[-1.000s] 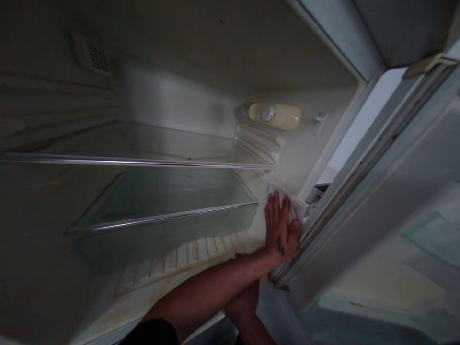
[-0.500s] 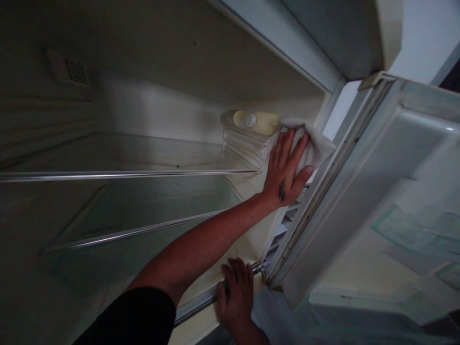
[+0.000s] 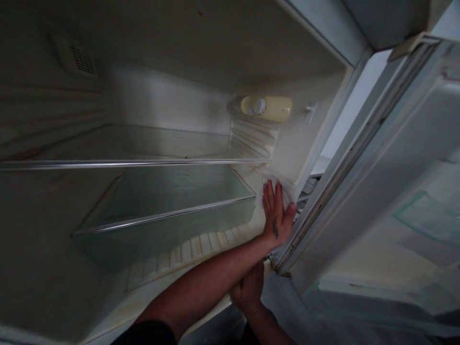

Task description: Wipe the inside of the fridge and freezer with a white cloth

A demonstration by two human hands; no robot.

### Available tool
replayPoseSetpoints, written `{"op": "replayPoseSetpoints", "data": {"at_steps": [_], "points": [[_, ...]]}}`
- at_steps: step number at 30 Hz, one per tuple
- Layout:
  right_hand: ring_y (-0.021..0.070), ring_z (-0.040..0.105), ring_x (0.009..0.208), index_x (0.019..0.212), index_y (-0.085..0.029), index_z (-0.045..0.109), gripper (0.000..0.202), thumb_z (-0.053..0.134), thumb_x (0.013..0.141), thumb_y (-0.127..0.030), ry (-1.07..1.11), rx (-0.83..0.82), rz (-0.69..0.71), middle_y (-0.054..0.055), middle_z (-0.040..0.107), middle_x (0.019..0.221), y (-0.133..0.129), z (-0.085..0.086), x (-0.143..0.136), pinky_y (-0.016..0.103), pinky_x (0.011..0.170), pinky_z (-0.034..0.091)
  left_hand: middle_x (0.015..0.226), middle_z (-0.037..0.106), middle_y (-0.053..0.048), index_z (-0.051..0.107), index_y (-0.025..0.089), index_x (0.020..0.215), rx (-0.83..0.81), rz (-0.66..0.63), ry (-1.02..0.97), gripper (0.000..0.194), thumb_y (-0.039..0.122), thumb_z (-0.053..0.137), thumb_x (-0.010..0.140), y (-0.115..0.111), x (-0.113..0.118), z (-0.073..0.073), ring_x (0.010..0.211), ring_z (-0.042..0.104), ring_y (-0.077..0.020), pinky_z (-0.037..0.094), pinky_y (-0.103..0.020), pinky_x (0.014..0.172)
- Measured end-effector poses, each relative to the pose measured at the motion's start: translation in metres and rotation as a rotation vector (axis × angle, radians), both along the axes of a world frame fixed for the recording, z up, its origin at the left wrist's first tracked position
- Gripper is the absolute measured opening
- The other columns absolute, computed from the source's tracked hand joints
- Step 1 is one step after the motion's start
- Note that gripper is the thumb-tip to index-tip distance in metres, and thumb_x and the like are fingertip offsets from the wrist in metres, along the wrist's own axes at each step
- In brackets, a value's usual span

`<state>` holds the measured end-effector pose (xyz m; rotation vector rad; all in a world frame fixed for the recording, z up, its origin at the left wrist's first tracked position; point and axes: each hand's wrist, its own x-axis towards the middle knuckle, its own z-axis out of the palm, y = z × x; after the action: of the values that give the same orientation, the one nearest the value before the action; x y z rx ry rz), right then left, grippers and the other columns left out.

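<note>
The left hand (image 3: 276, 215) lies flat against the right inner wall (image 3: 291, 143) of an open fridge, pressing a white cloth (image 3: 283, 191) to it. The fingers are stretched out and close together, the thumb spread to the side, so the palm pins the cloth to the wall rather than gripping it. The cloth sits low on that wall near its front edge, just under the end of the upper glass shelf (image 3: 136, 164) and beside the end of the lower glass shelf (image 3: 168, 215). The left forearm reaches in from the bottom of the view, with a dark sleeve at the lower edge.

The right hand (image 3: 249, 290) is lower down, at the front bottom edge of the fridge near the door hinge corner. The left forearm hides most of it, so I cannot tell whether its fingers are curled on the edge or only resting there.

Higher on the right wall sits a yellowish thermostat housing with a round dial (image 3: 259, 106), with moulded shelf ribs below it. A vent grille (image 3: 83, 59) shows on the inside at the upper left. The fridge door (image 3: 395, 191) stands open to the right.
</note>
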<state>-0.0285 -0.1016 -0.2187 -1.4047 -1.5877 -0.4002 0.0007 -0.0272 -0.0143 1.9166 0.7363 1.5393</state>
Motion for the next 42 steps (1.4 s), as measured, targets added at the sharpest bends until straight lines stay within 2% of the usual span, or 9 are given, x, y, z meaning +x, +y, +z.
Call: {"op": "replayPoseSetpoints", "data": {"at_steps": [11, 15, 21, 23, 25, 29, 32, 37, 42], "points": [[0.025, 0.052, 0.123, 0.103, -0.024, 0.064, 0.018, 0.051, 0.093, -0.015, 0.166, -0.119, 0.124, 0.008, 0.06, 0.124, -0.12, -0.044, -0.01, 0.048, 0.102, 0.046, 0.172, 0.005, -0.009, 0.017, 0.023, 0.16, -0.612, 0.116, -0.047, 0.072, 0.057, 0.027, 0.097, -0.023, 0.007, -0.101, 0.157, -0.001, -0.0174, 0.004, -0.036, 0.128], [0.025, 0.054, 0.122, 0.1, -0.024, 0.067, 0.018, 0.052, 0.094, -0.018, 0.256, -0.19, 0.117, 0.007, 0.064, 0.12, -0.137, -0.068, -0.011, 0.046, 0.103, 0.046, 0.172, 0.003, -0.011, 0.014, 0.021, 0.16, -0.593, 0.123, -0.024, 0.072, 0.056, 0.024, 0.098, -0.023, 0.007, -0.084, 0.157, -0.003, -0.0194, 0.004, -0.04, 0.129], [0.0218, 0.067, 0.103, 0.1, -0.022, 0.072, 0.024, 0.05, 0.093, -0.029, 0.598, -0.638, 0.054, 0.008, 0.072, 0.106, -0.149, -0.13, 0.01, 0.036, 0.096, 0.053, 0.172, -0.01, -0.003, 0.009, 0.024, 0.161, -0.072, 0.053, 0.089, 0.081, 0.062, 0.038, 0.095, -0.008, 0.004, 0.017, 0.157, -0.016, -0.0201, -0.002, -0.043, 0.13], [0.0237, 0.068, 0.104, 0.101, -0.02, 0.073, 0.03, 0.05, 0.09, -0.035, 0.673, -0.761, 0.004, 0.009, 0.073, 0.107, -0.158, -0.157, 0.021, 0.037, 0.097, 0.052, 0.171, -0.01, -0.007, 0.007, 0.021, 0.161, 0.102, 0.068, 0.155, 0.08, 0.058, 0.037, 0.097, -0.004, -0.001, 0.034, 0.157, -0.017, -0.0243, 0.001, -0.047, 0.13], [0.0263, 0.069, 0.104, 0.1, -0.018, 0.073, 0.036, 0.048, 0.086, -0.04, 0.71, -0.838, -0.038, 0.011, 0.074, 0.106, -0.168, -0.181, 0.033, 0.04, 0.097, 0.053, 0.171, -0.008, -0.013, 0.007, 0.017, 0.161, 0.192, 0.1, 0.214, 0.077, 0.05, 0.037, 0.099, -0.005, -0.009, 0.03, 0.157, -0.015, -0.0271, 0.005, -0.05, 0.13], [0.0291, 0.07, 0.102, 0.093, -0.018, 0.075, 0.04, 0.046, 0.081, -0.043, 0.634, -0.891, -0.027, 0.013, 0.075, 0.103, -0.177, -0.213, 0.044, 0.042, 0.098, 0.053, 0.171, -0.002, -0.013, 0.013, 0.019, 0.16, 0.276, 0.039, 0.369, 0.069, 0.035, 0.04, 0.098, -0.019, -0.036, -0.016, 0.158, -0.007, -0.0278, 0.017, -0.052, 0.129], [0.0295, 0.07, 0.103, 0.094, -0.018, 0.077, 0.043, 0.044, 0.082, -0.043, 0.537, -0.929, 0.013, 0.013, 0.075, 0.104, -0.175, -0.222, 0.043, 0.044, 0.099, 0.052, 0.171, 0.009, -0.01, 0.022, 0.024, 0.158, 0.345, -0.093, 0.535, 0.067, 0.032, 0.045, 0.096, -0.028, -0.069, -0.041, 0.159, 0.001, -0.0258, 0.021, -0.049, 0.128], [0.0292, 0.069, 0.107, 0.101, -0.017, 0.077, 0.044, 0.042, 0.085, -0.038, 0.453, -0.98, -0.002, 0.013, 0.075, 0.108, -0.172, -0.226, 0.042, 0.043, 0.101, 0.05, 0.165, 0.033, -0.008, 0.042, 0.025, 0.15, 0.339, -0.13, 0.938, 0.061, 0.025, 0.052, 0.09, -0.026, -0.128, -0.052, 0.157, 0.015, -0.0318, 0.02, -0.055, 0.126], [0.0271, 0.068, 0.11, 0.104, -0.018, 0.077, 0.041, 0.043, 0.087, -0.035, 0.473, -1.022, -0.035, 0.011, 0.074, 0.112, -0.173, -0.23, 0.046, 0.039, 0.102, 0.05, 0.158, 0.043, -0.017, 0.05, 0.021, 0.145, 0.122, -0.231, 1.201, 0.078, 0.065, 0.062, 0.081, -0.014, -0.144, -0.069, 0.146, 0.038, -0.0387, 0.036, -0.054, 0.117]]}}
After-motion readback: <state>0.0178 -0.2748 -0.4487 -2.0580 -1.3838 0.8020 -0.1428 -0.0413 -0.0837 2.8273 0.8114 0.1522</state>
